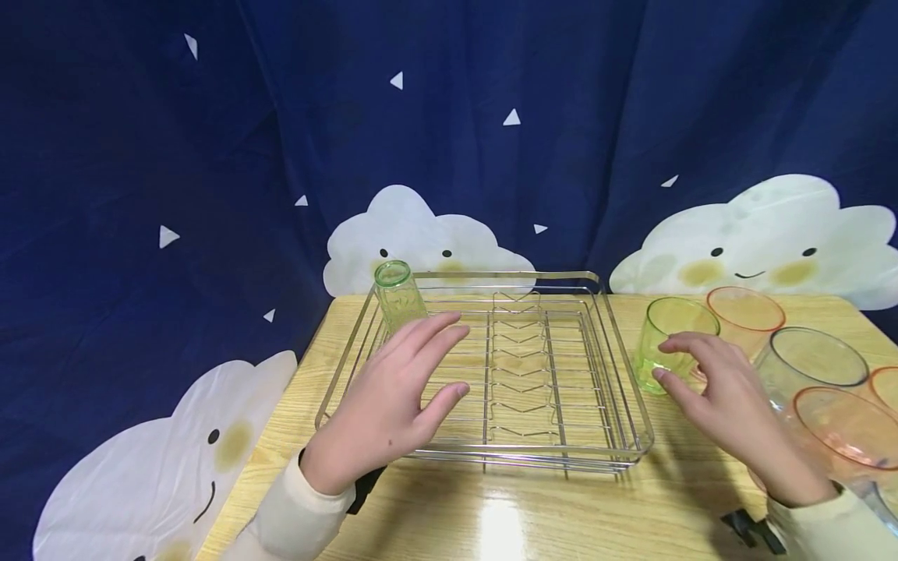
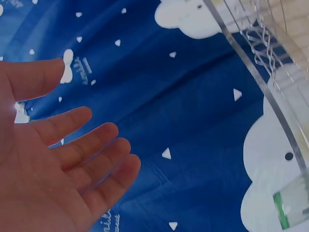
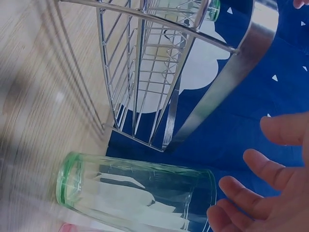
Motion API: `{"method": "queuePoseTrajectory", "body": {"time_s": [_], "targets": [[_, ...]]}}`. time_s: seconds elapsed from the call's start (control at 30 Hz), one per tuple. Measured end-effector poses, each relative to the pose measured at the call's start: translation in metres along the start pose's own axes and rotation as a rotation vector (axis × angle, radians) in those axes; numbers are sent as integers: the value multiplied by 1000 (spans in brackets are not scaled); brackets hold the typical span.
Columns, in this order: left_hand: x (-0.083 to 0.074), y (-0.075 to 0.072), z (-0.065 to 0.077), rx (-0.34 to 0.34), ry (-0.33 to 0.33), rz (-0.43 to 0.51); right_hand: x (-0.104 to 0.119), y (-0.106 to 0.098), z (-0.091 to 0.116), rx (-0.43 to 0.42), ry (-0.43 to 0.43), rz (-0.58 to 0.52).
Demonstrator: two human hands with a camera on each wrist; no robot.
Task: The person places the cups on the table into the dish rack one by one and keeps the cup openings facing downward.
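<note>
My left hand [image 1: 393, 397], fingers extended and thumb spread, hovers over the left part of a metal wire dish rack [image 1: 561, 450]. Its palm holds nothing in the left wrist view. Behind that hand, in the rack's back left corner, a clear green glass [image 1: 403, 300] stands with its thick green end up. To the right of the rack, a yellow-green glass [image 1: 647, 354] stands upright on the table, rim up. My right hand [image 1: 737, 405] reaches beside this glass with loosely bent fingers, its fingertips right at the rim in the right wrist view.
Several more tumblers crowd the table's right side: an orange-rimmed one [image 1: 745, 308] behind, a dark-rimmed one [image 1: 817, 357], and another orange one [image 1: 845, 428] near my right forearm. A dark blue curtain [image 1: 456, 156] with clouds hangs behind the wooden table [image 1: 435, 522].
</note>
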State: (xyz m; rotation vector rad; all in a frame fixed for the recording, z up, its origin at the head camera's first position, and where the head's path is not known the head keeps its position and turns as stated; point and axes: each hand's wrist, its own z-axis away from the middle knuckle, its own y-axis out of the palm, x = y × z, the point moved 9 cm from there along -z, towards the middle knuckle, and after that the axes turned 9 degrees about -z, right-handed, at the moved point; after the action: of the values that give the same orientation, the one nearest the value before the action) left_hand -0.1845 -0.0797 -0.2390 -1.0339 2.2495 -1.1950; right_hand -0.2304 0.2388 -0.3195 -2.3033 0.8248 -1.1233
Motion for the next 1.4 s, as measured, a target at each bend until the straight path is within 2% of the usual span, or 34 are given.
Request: {"method": "queuePoseTrajectory", "body": {"time_s": [0.17,0.3,0.47,0.67,0.9,1.1,1.4], "targets": [[-12,7,9,36,12,-5,-1,1,-1,-4,-10,48],[-13,14,13,63,6,-23,-1,4,-2,5,-23,134],[-13,18,16,93,1,-36,-7,9,-3,62,-7,193],[-14,22,15,107,5,-28,-13,11,-3,100,22,219],[-15,27,15,131,0,-27,-16,15,-5,139,8,206],[-16,26,16,132,-6,-35,-21,17,-7,187,66,226],[-18,23,20,127,-7,-44,-16,15,-4,167,-13,245]]}}
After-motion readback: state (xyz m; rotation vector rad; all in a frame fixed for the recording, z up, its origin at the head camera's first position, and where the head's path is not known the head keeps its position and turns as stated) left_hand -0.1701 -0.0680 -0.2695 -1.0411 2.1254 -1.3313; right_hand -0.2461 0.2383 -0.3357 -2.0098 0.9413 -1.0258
